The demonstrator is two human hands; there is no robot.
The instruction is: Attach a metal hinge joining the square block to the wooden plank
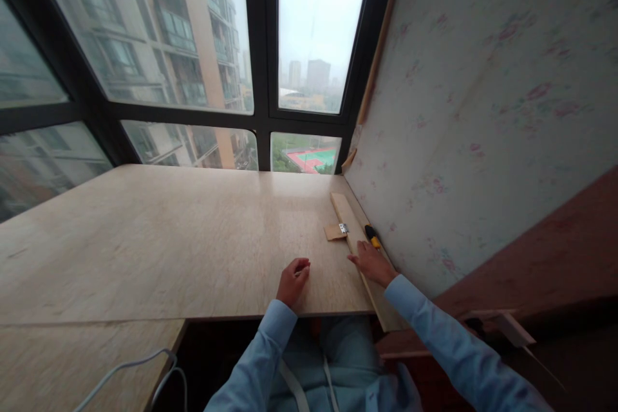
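My left hand (pixel 292 279) rests on the pale stone sill (pixel 193 238) near its front edge, fingers curled loosely inward, with nothing visible in them. My right hand (pixel 371 262) lies flat with fingers stretched out on a long wooden plank (pixel 348 219) that runs along the right wall. A small wooden piece (pixel 334 232) is joined to the plank's left side by a metal hinge (pixel 343 228). A screwdriver with a yellow and black handle (pixel 372 236) lies just beyond my right hand, against the wall.
Large dark-framed windows (pixel 263 64) stand behind the sill. A pale speckled panel (pixel 483 109) forms the right wall, with a dark wooden ledge (pixel 541 257) below it. A white cable (pixel 130 370) hangs at the lower left. A lower shelf surface (pixel 72 360) lies at the bottom left.
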